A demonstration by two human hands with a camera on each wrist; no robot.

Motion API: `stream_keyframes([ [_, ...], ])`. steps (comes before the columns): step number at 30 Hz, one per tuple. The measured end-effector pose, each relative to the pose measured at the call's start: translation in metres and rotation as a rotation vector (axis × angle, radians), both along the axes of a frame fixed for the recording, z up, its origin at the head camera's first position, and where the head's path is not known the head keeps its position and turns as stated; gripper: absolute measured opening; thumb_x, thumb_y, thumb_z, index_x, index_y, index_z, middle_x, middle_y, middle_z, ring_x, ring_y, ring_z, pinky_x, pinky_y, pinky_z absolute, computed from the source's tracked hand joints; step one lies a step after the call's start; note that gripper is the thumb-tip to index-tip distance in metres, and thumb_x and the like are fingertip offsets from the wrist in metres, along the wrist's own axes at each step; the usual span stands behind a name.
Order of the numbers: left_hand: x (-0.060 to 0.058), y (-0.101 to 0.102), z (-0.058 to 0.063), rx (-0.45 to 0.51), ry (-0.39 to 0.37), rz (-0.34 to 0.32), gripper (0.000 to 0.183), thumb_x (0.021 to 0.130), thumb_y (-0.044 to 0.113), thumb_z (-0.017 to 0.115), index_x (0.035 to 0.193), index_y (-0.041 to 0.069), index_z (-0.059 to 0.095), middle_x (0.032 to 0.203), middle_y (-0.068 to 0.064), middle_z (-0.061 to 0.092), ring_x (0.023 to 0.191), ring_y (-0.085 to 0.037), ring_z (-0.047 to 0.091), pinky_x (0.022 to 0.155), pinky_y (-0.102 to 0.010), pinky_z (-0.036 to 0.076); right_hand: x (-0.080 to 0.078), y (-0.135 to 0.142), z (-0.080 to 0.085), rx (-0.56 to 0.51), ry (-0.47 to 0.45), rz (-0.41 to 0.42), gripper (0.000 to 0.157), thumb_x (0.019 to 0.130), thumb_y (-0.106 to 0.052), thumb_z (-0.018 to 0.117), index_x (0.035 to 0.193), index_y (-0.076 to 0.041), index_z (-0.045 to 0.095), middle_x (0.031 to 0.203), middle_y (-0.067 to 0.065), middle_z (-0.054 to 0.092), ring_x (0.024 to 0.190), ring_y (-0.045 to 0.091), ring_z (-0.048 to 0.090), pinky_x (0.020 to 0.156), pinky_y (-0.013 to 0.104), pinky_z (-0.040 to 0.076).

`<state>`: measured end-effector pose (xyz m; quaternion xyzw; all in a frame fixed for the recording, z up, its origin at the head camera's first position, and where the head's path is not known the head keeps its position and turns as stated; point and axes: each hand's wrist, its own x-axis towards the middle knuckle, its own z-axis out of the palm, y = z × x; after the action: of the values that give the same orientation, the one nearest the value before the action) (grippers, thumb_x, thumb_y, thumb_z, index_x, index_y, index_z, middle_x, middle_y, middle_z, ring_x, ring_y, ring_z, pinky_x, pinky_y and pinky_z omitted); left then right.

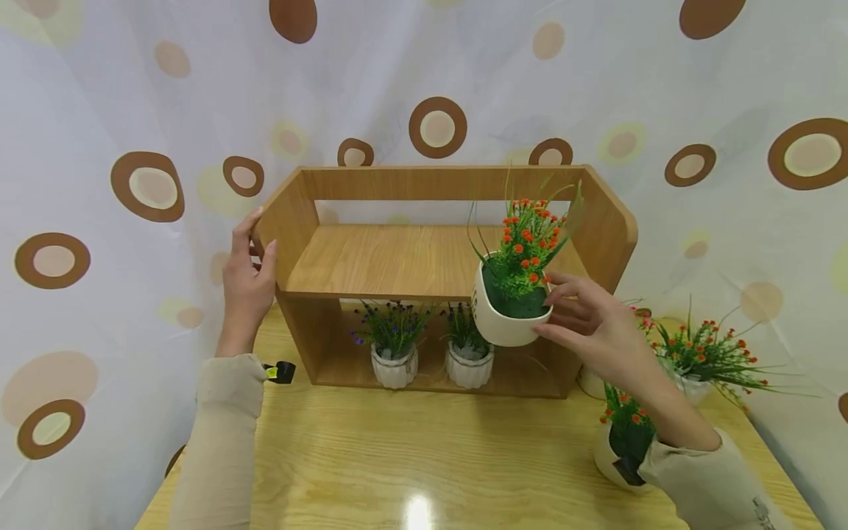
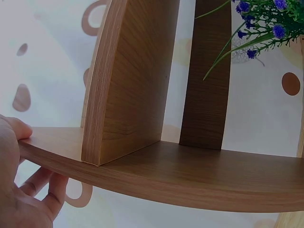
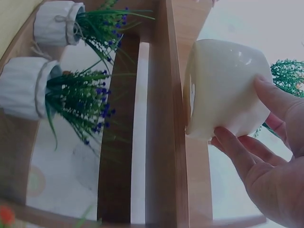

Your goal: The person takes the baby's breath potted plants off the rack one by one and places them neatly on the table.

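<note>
My right hand [image 1: 599,331] grips the rim and side of a white potted plant [image 1: 506,327] with orange-red flowers, thumb and fingers on its right wall. In the head view the pot is tilted and overlaps the front edge of the wooden shelf [image 1: 391,258], right of its middle. The right wrist view has the smooth pot [image 3: 228,88] close by the upper board's edge. My left hand [image 1: 248,287] holds the shelf's left side panel [image 2: 52,154], thumb on one face and fingers on the other.
Two ribbed white pots, a left one [image 1: 395,366] and a right one [image 1: 470,366], bear purple-flowered plants on the lower level. On the wooden table [image 1: 397,456], more red-flowered plants [image 1: 705,357] stand right of the shelf, one pot [image 1: 606,460] partly behind my right forearm. A patterned curtain [image 1: 371,73] hangs behind.
</note>
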<state>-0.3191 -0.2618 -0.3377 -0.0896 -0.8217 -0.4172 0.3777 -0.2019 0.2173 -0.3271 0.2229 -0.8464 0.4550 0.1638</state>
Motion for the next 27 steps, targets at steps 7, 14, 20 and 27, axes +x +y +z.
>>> stream_keyframes([
  [7, -0.002, -0.001, 0.0, -0.01, 0.039, 0.005, 0.052, 0.107, 0.021, 0.052, 0.156, 0.035, 0.04, 0.094, -0.005, 0.044, 0.08, -0.021, 0.049, 0.067, -0.023, 0.039, 0.023, 0.026, -0.007, 0.025, 0.009, -0.089, 0.03, 0.088, -0.003, 0.08, 0.113, -0.008, 0.065, 0.144, 0.007, 0.055, 0.103, -0.013, 0.065, 0.081, 0.013, 0.055],
  [14, -0.002, 0.0, 0.0, -0.018, 0.032, 0.003, 0.052, 0.108, 0.023, 0.052, 0.156, 0.036, 0.039, 0.094, -0.003, 0.043, 0.08, -0.02, 0.05, 0.067, -0.023, 0.039, 0.047, 0.056, -0.019, -0.017, 0.051, -0.138, 0.035, 0.083, 0.012, 0.078, 0.114, 0.001, 0.064, 0.133, -0.019, 0.055, 0.102, -0.011, 0.068, 0.076, 0.014, 0.057],
  [20, -0.002, 0.0, -0.001, -0.009, 0.019, -0.002, 0.052, 0.108, 0.025, 0.051, 0.157, 0.037, 0.038, 0.098, -0.008, 0.046, 0.081, -0.02, 0.048, 0.067, -0.024, 0.039, 0.061, 0.078, -0.022, -0.045, 0.021, -0.188, 0.039, 0.083, 0.016, 0.075, 0.117, 0.002, 0.06, 0.112, -0.007, 0.062, 0.1, -0.008, 0.07, 0.075, 0.014, 0.057],
  [27, -0.001, 0.0, 0.0, -0.006, 0.008, -0.004, 0.053, 0.108, 0.024, 0.05, 0.157, 0.038, 0.037, 0.095, -0.003, 0.043, 0.081, -0.019, 0.047, 0.067, -0.024, 0.038, 0.073, 0.104, -0.037, -0.047, -0.005, -0.26, 0.037, 0.086, 0.017, 0.072, 0.116, -0.002, 0.06, 0.114, -0.009, 0.056, 0.097, -0.011, 0.069, 0.07, 0.014, 0.057],
])
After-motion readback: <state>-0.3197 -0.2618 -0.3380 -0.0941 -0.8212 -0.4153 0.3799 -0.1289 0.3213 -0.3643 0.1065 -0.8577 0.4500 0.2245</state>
